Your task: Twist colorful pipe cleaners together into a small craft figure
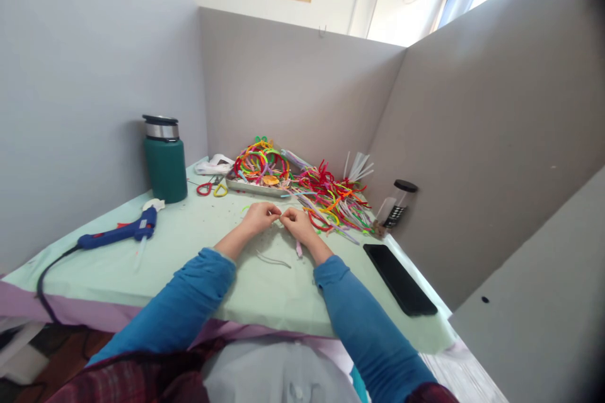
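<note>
My left hand [261, 216] and my right hand [297, 224] meet over the middle of the table, fingertips pinched close together. Whatever sits between the fingertips is small and pale, too tiny to name. Below my right wrist lies a small pink piece [299, 249], partly beside the forearm. A thin grey pipe cleaner [274, 260] rests on the cloth just in front of my hands. Beyond them, a metal tray [255, 187] holds a heap of bright pipe cleaners [262, 162], and more pipe cleaners [333, 192] are piled to its right.
At left are a blue glue gun [118, 232] with a cord, a green bottle [165, 167] and scissors with red and yellow handles [220, 190]. At right lie a black phone [399, 278] and a clear black-lidded bottle [398, 204]. Grey partitions [302, 88] enclose the table.
</note>
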A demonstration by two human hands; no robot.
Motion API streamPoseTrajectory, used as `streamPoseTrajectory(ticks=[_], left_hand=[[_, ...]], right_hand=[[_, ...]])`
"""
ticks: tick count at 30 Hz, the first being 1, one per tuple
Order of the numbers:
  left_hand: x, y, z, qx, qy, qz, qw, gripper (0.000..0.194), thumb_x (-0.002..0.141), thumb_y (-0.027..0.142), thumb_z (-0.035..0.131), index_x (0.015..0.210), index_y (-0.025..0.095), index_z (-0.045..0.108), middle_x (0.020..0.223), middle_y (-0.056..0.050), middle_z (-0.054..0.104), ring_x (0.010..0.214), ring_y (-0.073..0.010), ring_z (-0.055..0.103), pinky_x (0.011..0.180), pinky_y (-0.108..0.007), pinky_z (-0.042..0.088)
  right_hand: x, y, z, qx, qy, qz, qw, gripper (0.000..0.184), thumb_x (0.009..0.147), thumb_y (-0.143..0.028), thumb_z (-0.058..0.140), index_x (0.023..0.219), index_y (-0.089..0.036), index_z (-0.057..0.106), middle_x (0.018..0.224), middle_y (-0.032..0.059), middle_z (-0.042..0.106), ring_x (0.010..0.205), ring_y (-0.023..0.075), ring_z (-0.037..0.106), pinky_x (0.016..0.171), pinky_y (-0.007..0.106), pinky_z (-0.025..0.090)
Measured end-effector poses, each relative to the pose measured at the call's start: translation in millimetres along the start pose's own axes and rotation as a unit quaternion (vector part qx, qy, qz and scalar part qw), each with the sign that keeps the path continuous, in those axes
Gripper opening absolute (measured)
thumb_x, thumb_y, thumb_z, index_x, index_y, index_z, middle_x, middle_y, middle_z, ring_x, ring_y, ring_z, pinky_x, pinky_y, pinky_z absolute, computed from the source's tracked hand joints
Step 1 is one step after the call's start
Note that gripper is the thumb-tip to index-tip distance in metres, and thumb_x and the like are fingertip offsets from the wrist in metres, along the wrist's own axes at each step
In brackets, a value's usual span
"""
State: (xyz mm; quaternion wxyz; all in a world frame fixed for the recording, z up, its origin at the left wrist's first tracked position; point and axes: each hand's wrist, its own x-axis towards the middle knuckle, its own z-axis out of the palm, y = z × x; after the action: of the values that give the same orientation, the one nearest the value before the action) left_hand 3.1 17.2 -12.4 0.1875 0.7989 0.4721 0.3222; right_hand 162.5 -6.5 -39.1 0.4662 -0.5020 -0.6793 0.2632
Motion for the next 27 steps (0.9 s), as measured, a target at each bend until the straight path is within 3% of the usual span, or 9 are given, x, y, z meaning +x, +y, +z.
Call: streamPoseTrajectory(ticks=[23, 27], left_hand=[[3.6, -6.4, 1.8, 0.064, 0.021, 0.045, 0.997, 0.016, 0.075, 0.023, 0.066, 0.085, 0.020, 0.078, 0.098, -0.006, 0.071, 0.081, -0.0151, 0.063, 0.080, -0.023, 0.045], [2.8, -5.9, 1.0, 0.061, -0.001, 0.038, 0.997, 0.018, 0.075, 0.023, 0.064, 0.086, 0.020, 0.078, 0.090, -0.004, 0.072, 0.076, -0.0151, 0.062, 0.076, -0.023, 0.045]], right_hand=[[-0.6, 1.0, 0.4, -0.008, 0.012, 0.002, 1.000, 0.009, 0.069, -0.027, 0.055, 0.066, -0.018, 0.055, 0.055, -0.0032, 0.052, 0.054, 0.0122, 0.047, 0.054, 0.024, 0.036], [-0.8, 1.5, 0.2, -0.009, 0.009, 0.000, 1.000, 0.009, 0.069, -0.026, 0.055, 0.066, -0.018, 0.055, 0.055, -0.0034, 0.052, 0.054, 0.0120, 0.046, 0.054, 0.024, 0.035]])
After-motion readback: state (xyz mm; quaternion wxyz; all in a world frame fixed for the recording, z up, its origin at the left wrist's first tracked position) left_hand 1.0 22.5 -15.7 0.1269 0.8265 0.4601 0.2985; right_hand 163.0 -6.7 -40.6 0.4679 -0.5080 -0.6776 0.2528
